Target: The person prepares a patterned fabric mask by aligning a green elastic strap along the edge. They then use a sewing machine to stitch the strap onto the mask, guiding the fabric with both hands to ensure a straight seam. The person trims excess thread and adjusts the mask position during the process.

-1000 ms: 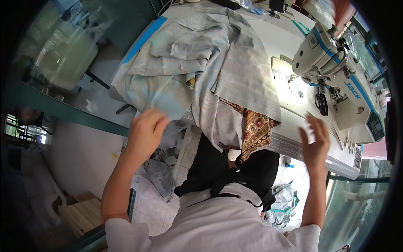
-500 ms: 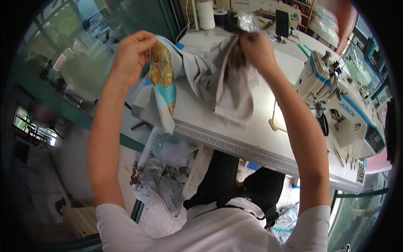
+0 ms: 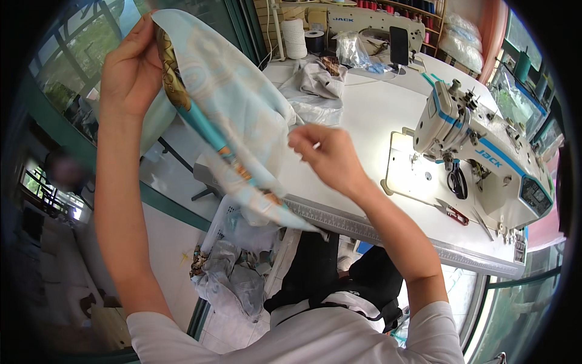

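Note:
My left hand (image 3: pixel 128 77) is raised at the upper left, closed on the edge of a thin light-blue cloth (image 3: pixel 233 82). Gold scrollwork and a turquoise band run along its folded side. The cloth slants down to the right, and its lower tip hangs over the table's front edge. Close to its right-hand edge is my right hand (image 3: pixel 330 156), slightly blurred, fingers curled together; whether they pinch anything is hidden. Behind the hands, a crumpled greyish cloth (image 3: pixel 315 85) with a brown patterned patch lies on the white table (image 3: pixel 379 115).
A white sewing machine (image 3: pixel 479 145) stands at the right, with red-handled thread snips (image 3: pixel 456 215) and tweezers (image 3: pixel 483 224) in front. Farther back are a thread cone (image 3: pixel 295 30), a phone (image 3: pixel 399 45) and another machine (image 3: pixel 364 24). A white basket (image 3: pixel 213 227) of cloth sits below the table.
My left hand has moved up and left, spreading the blue cloth. My right hand has let go of the greyish cloth, which now lies on the table, and has come down and nearer.

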The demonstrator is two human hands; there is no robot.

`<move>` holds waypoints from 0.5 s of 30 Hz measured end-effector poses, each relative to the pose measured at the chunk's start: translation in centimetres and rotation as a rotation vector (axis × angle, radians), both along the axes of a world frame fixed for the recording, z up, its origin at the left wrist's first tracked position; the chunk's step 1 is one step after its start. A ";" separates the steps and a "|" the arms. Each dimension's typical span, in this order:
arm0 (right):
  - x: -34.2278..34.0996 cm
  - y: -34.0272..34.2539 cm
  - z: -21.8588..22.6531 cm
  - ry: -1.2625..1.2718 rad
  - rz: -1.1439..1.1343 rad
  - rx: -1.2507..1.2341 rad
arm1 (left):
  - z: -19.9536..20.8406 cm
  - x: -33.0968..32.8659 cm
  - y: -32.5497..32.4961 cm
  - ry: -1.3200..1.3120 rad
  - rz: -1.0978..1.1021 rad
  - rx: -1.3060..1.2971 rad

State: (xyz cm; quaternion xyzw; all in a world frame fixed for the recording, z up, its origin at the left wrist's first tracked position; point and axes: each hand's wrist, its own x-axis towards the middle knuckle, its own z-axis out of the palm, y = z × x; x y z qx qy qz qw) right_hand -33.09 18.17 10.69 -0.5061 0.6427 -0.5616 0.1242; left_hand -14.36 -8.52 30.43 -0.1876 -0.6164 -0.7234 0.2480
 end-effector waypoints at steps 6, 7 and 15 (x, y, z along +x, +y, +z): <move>5.1 2.1 -3.4 0.013 0.077 -0.053 | 1.6 0.9 -3.6 -0.084 0.086 0.001; 5.9 2.3 -3.7 0.074 0.057 -0.054 | 2.1 1.6 -4.4 -0.101 0.202 0.011; 10.3 2.7 -2.1 0.363 -0.103 -0.099 | 5.8 -2.8 5.4 0.025 0.433 0.021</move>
